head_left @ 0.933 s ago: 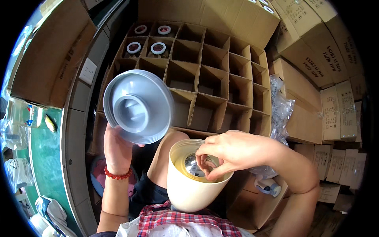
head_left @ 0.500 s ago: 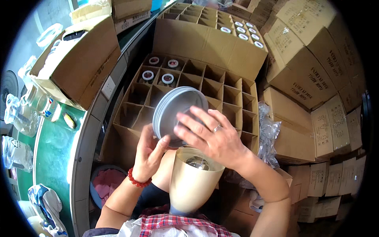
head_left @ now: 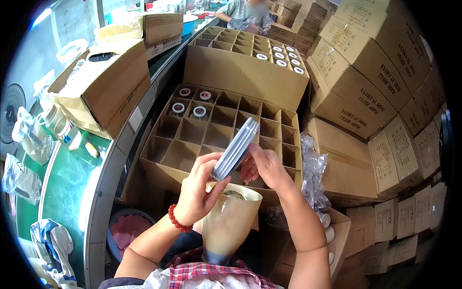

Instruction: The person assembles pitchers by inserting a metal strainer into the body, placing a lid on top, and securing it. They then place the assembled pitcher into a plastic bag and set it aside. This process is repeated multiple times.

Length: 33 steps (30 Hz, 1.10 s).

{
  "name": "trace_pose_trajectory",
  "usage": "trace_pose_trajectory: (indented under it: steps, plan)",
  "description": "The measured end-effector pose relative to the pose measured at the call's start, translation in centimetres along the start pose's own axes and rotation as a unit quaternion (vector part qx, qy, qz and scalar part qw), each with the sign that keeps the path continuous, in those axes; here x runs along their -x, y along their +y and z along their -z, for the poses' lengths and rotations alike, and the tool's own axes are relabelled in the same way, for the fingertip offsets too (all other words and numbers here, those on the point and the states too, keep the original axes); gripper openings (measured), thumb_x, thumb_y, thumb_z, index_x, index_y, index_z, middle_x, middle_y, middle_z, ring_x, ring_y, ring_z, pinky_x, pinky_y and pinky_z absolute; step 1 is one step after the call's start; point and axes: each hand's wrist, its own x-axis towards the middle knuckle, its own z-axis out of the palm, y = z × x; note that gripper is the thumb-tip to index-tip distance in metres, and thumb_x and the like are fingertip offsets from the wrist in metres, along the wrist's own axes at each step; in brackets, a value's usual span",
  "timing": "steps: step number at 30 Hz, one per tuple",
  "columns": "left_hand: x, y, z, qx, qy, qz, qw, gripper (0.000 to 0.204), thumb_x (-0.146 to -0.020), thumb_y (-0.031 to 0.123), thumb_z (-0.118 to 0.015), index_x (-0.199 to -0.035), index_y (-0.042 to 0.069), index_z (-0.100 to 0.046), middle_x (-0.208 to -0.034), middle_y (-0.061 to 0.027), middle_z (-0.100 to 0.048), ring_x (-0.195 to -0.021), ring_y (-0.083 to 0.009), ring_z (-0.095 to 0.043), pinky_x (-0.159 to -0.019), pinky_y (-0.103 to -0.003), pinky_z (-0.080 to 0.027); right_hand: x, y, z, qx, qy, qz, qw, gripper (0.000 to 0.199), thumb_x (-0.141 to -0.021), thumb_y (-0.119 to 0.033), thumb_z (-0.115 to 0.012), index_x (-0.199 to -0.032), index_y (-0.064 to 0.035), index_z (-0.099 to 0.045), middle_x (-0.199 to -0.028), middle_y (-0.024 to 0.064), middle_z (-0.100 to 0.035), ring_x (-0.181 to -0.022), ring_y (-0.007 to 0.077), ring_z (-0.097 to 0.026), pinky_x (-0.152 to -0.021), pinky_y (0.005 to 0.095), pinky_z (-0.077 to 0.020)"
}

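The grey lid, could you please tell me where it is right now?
In the head view's centre, the grey lid stands on edge between the left hand and right hand, just above the cream container.

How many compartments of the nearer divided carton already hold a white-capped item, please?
4: white-capped items and fill a two-by-two block at the nearer carton's far left corner.

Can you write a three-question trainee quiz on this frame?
1. True or false: both hands hold the grey lid.
2. How many compartments of the nearest divided carton hold capped items? A) four B) nine C) none
3. What stands directly beneath the lid?

Key: 1. True: left hand and right hand both grip it. 2. A. 3. The open cream container.
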Motion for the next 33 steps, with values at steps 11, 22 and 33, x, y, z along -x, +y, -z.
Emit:
trace_pose_trajectory:
  steps: [11,22,33]
  plan:
    - [-0.4,1.4,-0.6,-0.017,-0.044,-0.062,0.997,0.04,-0.086,0.003,-0.068,-0.121,0.0,-0.049,-0.132,-0.0189,-0.051,-0.105,-0.0308,-0.063,-0.083,-0.034,-0.056,1.4,1.9,2.5,-0.117,-0.111,-0.002,0.987,0.072,-0.095,-0.066,-0.032,-0.122,-0.0061,-0.062,-0.089,0.0096,-0.071,-0.069,0.013,-0.067,-0.056,0.026,-0.0503]
    - [-0.8,1.0,0.0,0.031,-0.099,-0.033,0.994,0.041,-0.087,-0.005,-0.06,-0.126,0.0,-0.049,-0.136,-0.0146,-0.047,-0.117,-0.0218,-0.055,-0.091,-0.032,-0.051,2.6,1.7,1.4,-0.077,0.0,0.018,0.997,0.063,-0.095,-0.056,-0.049,-0.093,0.0046,-0.067,-0.061,0.0121,-0.065,-0.054,0.0194,-0.065,-0.05,0.0284,-0.0487]
    - [2.1,-10.3,-2.5,0.413,-0.123,0.257,0.865,0.03,-0.091,0.001,-0.045,-0.121,-0.001,-0.049,-0.121,-0.0082,-0.055,-0.113,-0.0157,-0.051,-0.098,-0.03,-0.042,1.1,11.4,1.7,-0.156,0.014,0.26,0.953,0.073,-0.095,-0.059,-0.045,-0.141,-0.0027,-0.039,-0.141,0.0168,-0.047,-0.133,0.0251,-0.043,-0.113,0.0396,-0.028]
